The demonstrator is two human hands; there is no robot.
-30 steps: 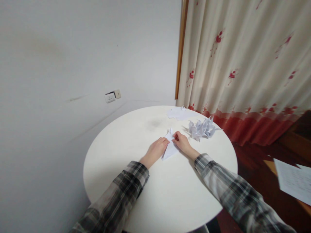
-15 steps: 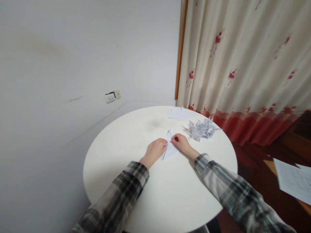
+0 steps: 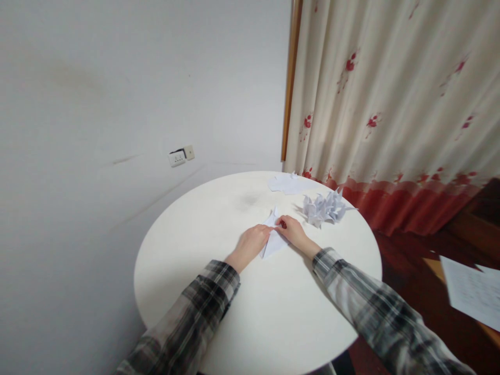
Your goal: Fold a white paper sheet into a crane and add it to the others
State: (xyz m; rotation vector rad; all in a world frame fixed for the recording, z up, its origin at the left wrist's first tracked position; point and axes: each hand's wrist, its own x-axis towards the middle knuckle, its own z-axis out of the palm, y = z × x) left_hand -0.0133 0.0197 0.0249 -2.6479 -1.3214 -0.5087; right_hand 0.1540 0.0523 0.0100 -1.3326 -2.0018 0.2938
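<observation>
A folded piece of white paper [image 3: 274,246] lies near the middle of the round white table [image 3: 187,234], with a narrow point at its far end and a wider near end. From the left, my left hand [image 3: 255,238] grips its edge, fingers closed and thumb reaching toward the centre. My right hand [image 3: 291,229] pinches the paper's right side between thumb and curled fingers. Both hands' fingertips nearly meet over the middle of the sheet and hide part of the folds.
Several folded white paper cranes [image 3: 326,207] cluster right of my hands. Flat white sheets [image 3: 289,184] lie at the table's far edge with a small folded piece [image 3: 292,176] on them. A floral curtain [image 3: 390,104] hangs behind; papers [image 3: 472,286] rest on a lower surface at right.
My left thumb has shifted slightly right, closer to my right fingertips. The right hand and the paper have hardly moved.
</observation>
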